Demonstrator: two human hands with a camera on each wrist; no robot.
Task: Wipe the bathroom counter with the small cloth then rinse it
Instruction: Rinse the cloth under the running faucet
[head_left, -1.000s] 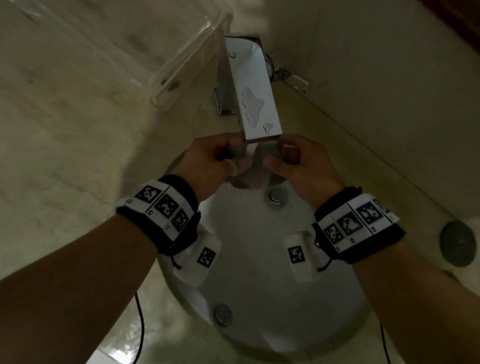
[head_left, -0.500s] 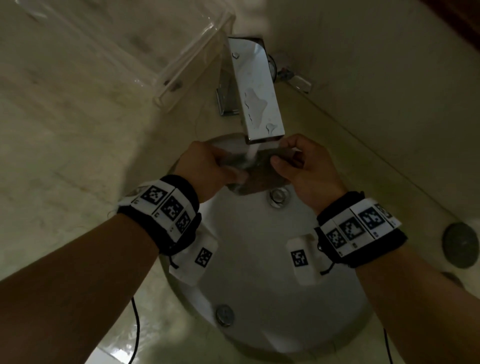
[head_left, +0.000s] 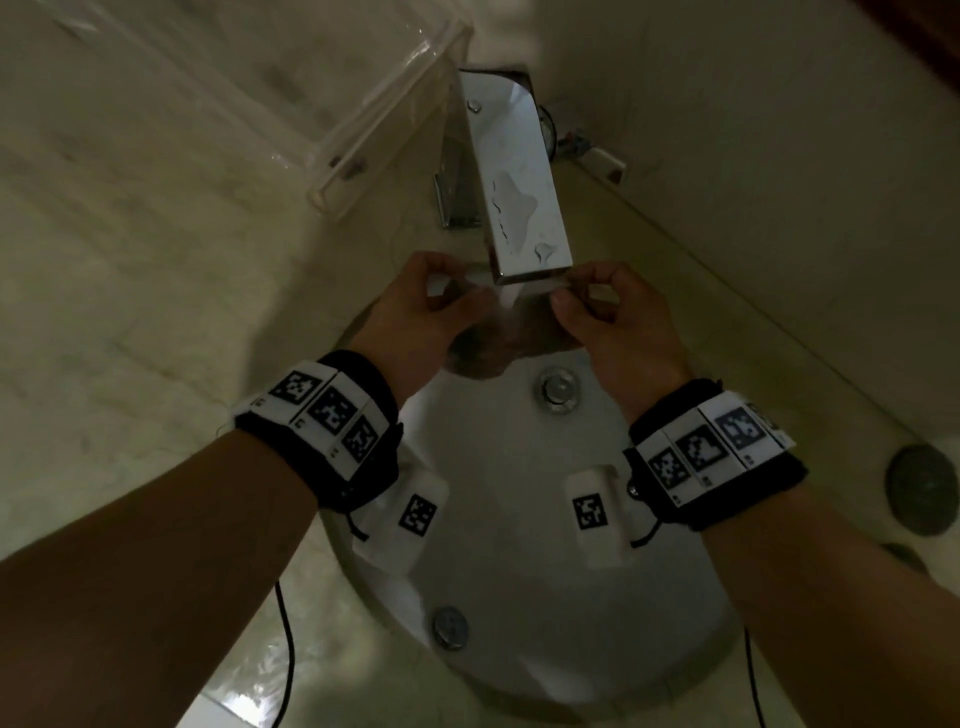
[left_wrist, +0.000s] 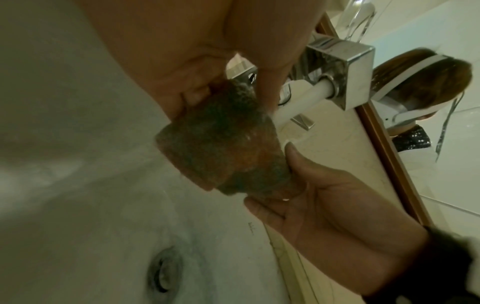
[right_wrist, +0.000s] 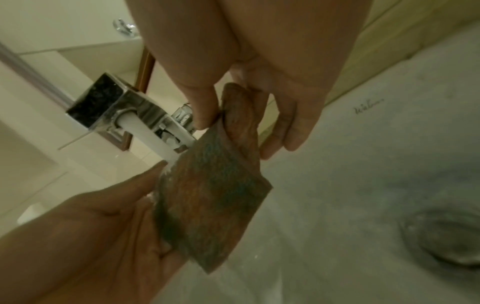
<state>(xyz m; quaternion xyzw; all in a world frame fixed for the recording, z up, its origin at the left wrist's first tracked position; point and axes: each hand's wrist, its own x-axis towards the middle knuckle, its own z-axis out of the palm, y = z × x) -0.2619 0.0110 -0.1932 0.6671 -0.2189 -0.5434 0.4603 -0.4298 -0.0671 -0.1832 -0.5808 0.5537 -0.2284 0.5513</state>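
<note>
A small brownish cloth (head_left: 493, 343) hangs spread between my two hands, right under the spout of the chrome faucet (head_left: 519, 176). My left hand (head_left: 441, 291) pinches its left edge and my right hand (head_left: 576, 293) pinches its right edge. A white stream of water (left_wrist: 298, 100) runs from the spout onto the cloth (left_wrist: 223, 139). In the right wrist view my thumb and fingers (right_wrist: 205, 115) clamp a bunched corner, and the rest of the cloth (right_wrist: 207, 195) hangs flat and wet. All of this is over the white basin (head_left: 519, 519).
The marble counter (head_left: 130, 312) surrounds the basin. A clear acrylic box (head_left: 374, 130) stands at the back left beside the faucet. A dark round object (head_left: 922, 488) lies on the counter at the right. The drain (head_left: 558, 389) sits below the hands.
Both hands have risen closer to the spout and drawn a little apart. The cloth, bunched half a second ago, now hangs stretched between them under the water.
</note>
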